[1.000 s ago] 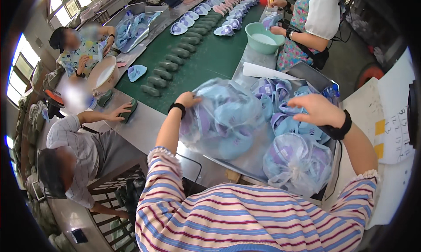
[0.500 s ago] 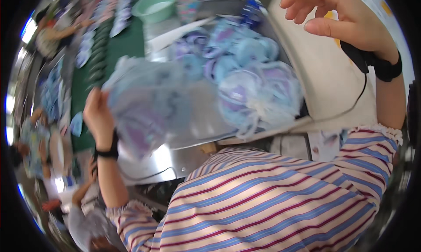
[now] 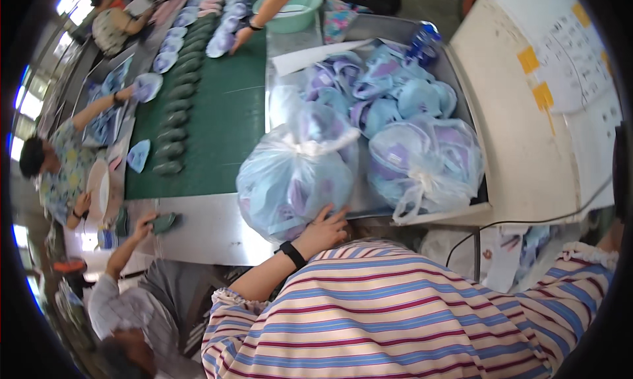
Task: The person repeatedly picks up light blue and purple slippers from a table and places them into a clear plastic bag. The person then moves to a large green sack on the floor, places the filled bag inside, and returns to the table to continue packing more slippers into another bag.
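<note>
"What's the biggest thing there?"

"The green work surface point(image 3: 227, 108), running from the near left toward the far side. To its right is the grey metal tray point(image 3: 386, 28)."

"And after those?"

"Two clear plastic bags, both knotted at the neck and stuffed with light-blue and purple pieces. The left bag point(image 3: 297, 184) sits at the near side, by the tray's left end and overlapping the green surface in view. The right bag point(image 3: 428, 155) lies just beside it, in the near right part of the tray."

"What's behind them?"

"A heap of loose pieces point(image 3: 386, 82) in the same colours, filling the far part of the tray. Farther off and left of that stands a pale green basin point(image 3: 293, 23). A row of dark green forms point(image 3: 177, 118) runs along the left of the green surface."

"And the hands?"

"The left hand point(image 3: 323, 232) is at the left bag's near lower side, fingers loosely extended and slightly parted, touching the plastic without wrapping round it. The right hand is beyond the right edge, so I can't tell how it's held."

"Anything smaller?"

"A dark blue translucent thing point(image 3: 424, 44) in the tray's far right corner, and a black wristband point(image 3: 291, 253) on the left wrist."
</note>
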Available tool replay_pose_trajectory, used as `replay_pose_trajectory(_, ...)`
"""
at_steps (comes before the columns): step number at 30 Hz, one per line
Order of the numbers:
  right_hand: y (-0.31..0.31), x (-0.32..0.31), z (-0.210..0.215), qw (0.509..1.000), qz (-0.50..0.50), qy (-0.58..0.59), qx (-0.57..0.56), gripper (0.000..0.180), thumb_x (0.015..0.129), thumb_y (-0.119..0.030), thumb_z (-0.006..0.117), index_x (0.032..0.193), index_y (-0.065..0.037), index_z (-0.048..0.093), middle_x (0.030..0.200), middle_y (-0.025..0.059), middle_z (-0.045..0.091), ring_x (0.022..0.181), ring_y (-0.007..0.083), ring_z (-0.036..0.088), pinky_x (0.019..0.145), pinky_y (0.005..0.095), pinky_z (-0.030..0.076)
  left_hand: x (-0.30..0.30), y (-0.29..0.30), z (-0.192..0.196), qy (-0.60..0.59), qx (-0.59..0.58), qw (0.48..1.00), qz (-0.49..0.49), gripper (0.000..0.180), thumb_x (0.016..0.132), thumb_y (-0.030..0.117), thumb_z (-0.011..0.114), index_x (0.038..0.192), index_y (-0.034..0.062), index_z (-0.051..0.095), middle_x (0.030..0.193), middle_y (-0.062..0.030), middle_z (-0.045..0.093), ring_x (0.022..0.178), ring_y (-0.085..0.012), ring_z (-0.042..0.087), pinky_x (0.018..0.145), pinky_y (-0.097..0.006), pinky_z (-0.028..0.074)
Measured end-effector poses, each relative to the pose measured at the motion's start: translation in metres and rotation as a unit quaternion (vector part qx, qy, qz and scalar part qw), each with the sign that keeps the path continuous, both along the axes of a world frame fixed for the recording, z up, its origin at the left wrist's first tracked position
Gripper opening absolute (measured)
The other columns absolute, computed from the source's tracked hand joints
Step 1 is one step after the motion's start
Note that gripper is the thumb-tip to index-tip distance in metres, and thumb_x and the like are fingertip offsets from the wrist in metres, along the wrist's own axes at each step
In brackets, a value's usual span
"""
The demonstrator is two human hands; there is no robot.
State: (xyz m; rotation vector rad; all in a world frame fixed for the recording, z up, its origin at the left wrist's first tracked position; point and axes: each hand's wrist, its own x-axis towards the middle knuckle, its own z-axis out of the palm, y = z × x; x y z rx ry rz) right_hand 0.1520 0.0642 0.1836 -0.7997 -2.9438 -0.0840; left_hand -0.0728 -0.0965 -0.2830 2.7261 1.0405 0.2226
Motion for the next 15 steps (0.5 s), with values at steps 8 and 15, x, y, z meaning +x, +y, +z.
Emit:
replay_pose_trajectory(8, 0.064, -0.193, -0.255, 0.924, 0.261, -0.076, -0.267, 0.038, 0.077, -0.034, 0.062, 0.102, -0.006, 0.057, 0.089, 0.0152, 0.062, 0.080, 0.0300, 0.060, 0.070, 0.0369, 0.047, -0.008, -0.053, 0.004, -0.020, -0.066, 0.980, 0.189, 0.012, 0.078, 0.019, 0.051, 0.084, 0.0141, 0.060, 0.107, -0.0002, 0.056, 0.127, -0.0158, 0.030, 0.105, -0.046, 0.015)
replay_pose_trajectory(15, 0.013, -0.209, -0.378, 0.862, 0.233, -0.070, -0.444, 0.023, 0.071, -0.014, 0.059, 0.090, -0.001, 0.059, 0.076, 0.0203, 0.060, 0.073, 0.0309, 0.061, 0.068, 0.0397, 0.047, -0.021, -0.073, 0.078, -0.392, -0.232, 0.805, 0.380, 0.016, 0.085, 0.018, 0.052, 0.094, 0.0054, 0.057, 0.086, -0.0151, 0.059, 0.082, -0.0305, 0.058, 0.071, -0.037, 0.045)
